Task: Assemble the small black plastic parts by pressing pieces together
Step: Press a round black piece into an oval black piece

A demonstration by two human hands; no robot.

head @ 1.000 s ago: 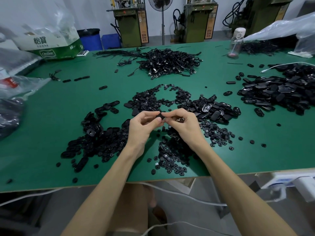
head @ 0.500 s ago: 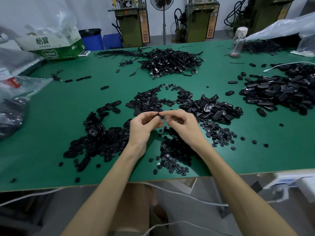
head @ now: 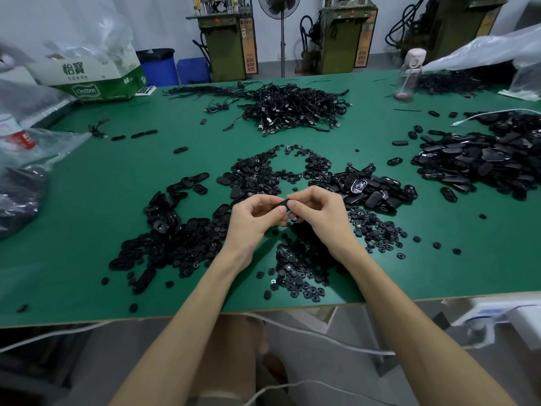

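**A:** Two hands, one small black piece [head: 283, 204] between them. Your left hand [head: 254, 219] and your right hand [head: 319, 213] meet just above the table [head: 117, 200], fingertips closed around that piece from both sides.

**B:** What has changed in the last second?

**A:** Little in the hands' place; they hover over the same spot, in the middle of the ring of loose parts [head: 181, 238]. What differs is the piece: a second ago you had only a dark speck showing between the fingertips, and now a longer flat black edge shows between your thumbs.

**B:** So the two parts are joined?

**A:** I judge you are in the middle of the press, or just past it. Your fingers hide the seam, so I cannot tell whether the small part has seated.

**B:** And the grip?

**A:** Both hands are curled tight, thumbs on top, the other fingers under. Neither hand holds anything else that I can see.

**B:** What next?

**A:** Feel for the snap before you let go. If it is home, the finished piece probably belongs with the heap of oval shells [head: 480, 162] to your right, though that is my guess. The pile of small round buttons [head: 298, 271] lies just below your wrists, near for the next one.
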